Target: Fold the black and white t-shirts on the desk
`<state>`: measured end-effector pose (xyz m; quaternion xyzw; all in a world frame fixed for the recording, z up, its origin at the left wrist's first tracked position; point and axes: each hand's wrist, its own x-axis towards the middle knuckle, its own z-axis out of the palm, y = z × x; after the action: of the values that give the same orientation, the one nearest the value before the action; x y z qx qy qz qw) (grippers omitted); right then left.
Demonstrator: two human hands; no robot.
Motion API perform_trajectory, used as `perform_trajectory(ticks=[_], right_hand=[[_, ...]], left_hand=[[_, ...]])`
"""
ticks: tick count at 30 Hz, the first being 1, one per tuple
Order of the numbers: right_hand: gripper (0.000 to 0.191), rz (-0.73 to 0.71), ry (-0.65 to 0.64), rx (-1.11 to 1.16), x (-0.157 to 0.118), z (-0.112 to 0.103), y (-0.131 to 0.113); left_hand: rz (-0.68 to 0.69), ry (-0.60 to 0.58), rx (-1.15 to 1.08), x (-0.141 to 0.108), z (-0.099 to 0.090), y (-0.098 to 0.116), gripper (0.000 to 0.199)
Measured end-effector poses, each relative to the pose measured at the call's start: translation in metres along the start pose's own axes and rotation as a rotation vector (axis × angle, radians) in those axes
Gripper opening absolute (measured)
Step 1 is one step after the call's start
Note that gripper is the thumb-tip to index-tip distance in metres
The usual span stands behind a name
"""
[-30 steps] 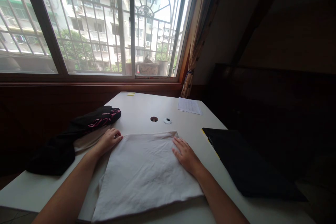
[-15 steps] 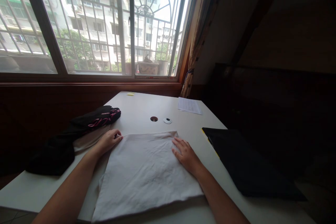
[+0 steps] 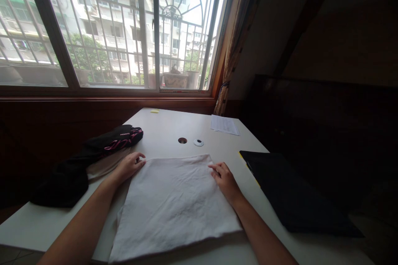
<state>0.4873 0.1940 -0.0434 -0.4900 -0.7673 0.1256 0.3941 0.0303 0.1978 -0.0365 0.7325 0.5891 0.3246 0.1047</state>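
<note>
A folded white cloth (image 3: 174, 203), perhaps a garment, lies flat in front of me with light creases across it. At its far left corner rests my left hand (image 3: 132, 165), fingers bent, with a small gap between thumb and forefinger; the thumb touches the cloth's edge. My right hand (image 3: 224, 179) is at the far right corner, its fingers apart and the forefinger reaching to the cloth's edge. Neither hand visibly grips the cloth. Left of my left hand are black clothing (image 3: 71, 169) with pink trim and a beige fabric piece (image 3: 108, 163).
The white table (image 3: 168, 122) carries a dark folded cloth (image 3: 295, 190) with a yellow edge on the right. Printed papers (image 3: 224, 125), a yellow slip (image 3: 154, 111), a cable hole (image 3: 182, 140) and its round cap (image 3: 198, 143) are farther back. A barred window (image 3: 124, 29) stands beyond.
My right hand has shifted slightly right, off the cloth's top and onto its edge, with its fingers more bent. My left hand has hardly moved.
</note>
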Motion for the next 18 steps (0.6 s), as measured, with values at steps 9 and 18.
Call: perform_trajectory(ticks=[9,18], right_hand=[[0.034,0.036,0.065,-0.152,0.004,-0.015,0.028],[0.027,-0.019,0.013,-0.352,0.001,-0.024,0.034]], left_hand=[[0.073,0.137,-0.19,0.003,0.014,0.007,0.032],[0.173,0.072,-0.112,0.002,0.023,0.0,0.038]])
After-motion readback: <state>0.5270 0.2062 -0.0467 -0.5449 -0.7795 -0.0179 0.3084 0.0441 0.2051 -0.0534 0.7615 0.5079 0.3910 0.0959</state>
